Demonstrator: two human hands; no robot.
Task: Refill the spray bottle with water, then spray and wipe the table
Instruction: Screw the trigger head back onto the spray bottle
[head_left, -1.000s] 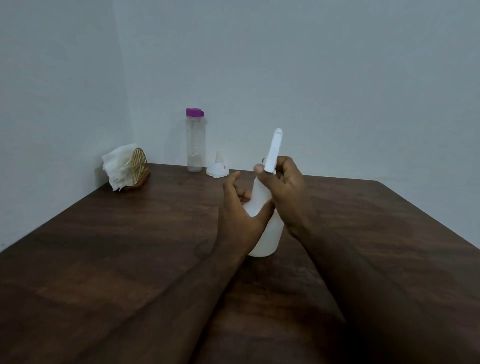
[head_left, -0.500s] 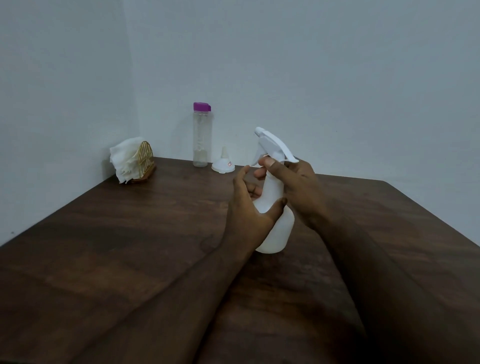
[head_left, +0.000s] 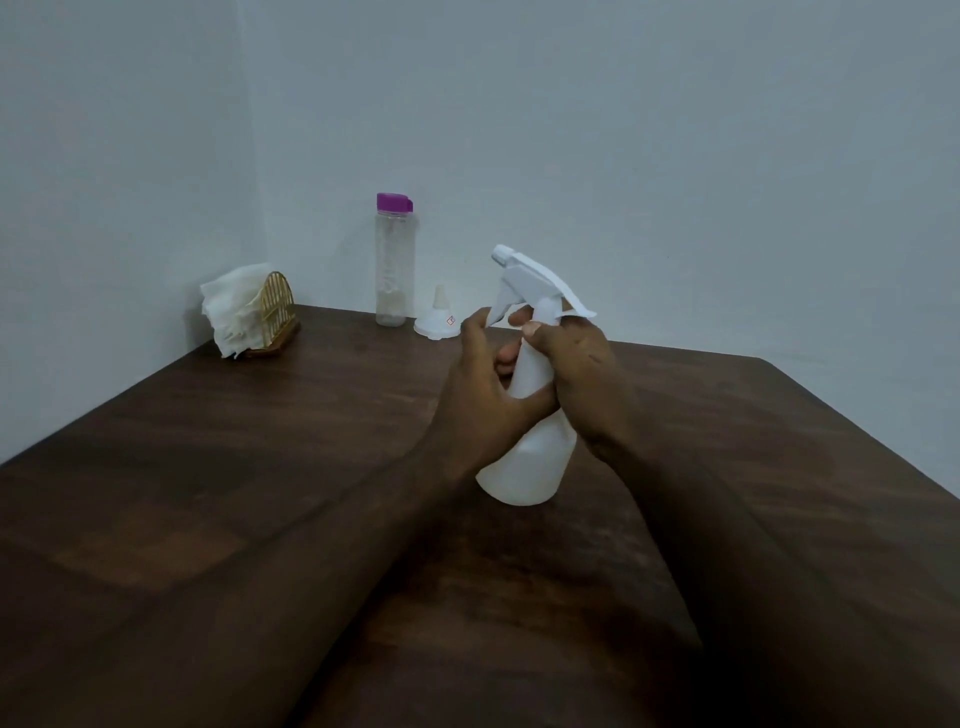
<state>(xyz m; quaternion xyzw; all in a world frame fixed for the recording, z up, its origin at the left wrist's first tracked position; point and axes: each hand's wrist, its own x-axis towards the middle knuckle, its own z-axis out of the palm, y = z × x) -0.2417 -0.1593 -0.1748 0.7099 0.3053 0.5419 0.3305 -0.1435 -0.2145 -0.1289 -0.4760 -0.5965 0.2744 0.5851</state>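
Evidently the step in hand was work at the neck of the spray bottle (head_left: 530, 457), which stood near the middle of the table (head_left: 260, 467), its base apparently on the wood and its body leaning a little. The left hand (head_left: 483, 400) gripped the shoulder, fingers curled round it and thumb laid across the front. The right hand (head_left: 576, 374) pinched the neck just under the spray head (head_left: 535, 283), fingers closed on the collar. Whether the collar was being loosened or tightened could not be told.

Recommended practice, as a judgement: the left hand should hold the body still and press it down, so that only the collar turns. The right should grip the collar itself, not the trigger, which would flex. The bottle should be brought upright before the head comes free, lest the dip tube drag or anything spill.

At the back by the wall stood the capped water bottle (head_left: 395, 265), with the funnel (head_left: 437, 319) just beside it. Its fill level could not be read. Tissues (head_left: 234, 312) sat in a holder (head_left: 278, 306) at the far left corner.
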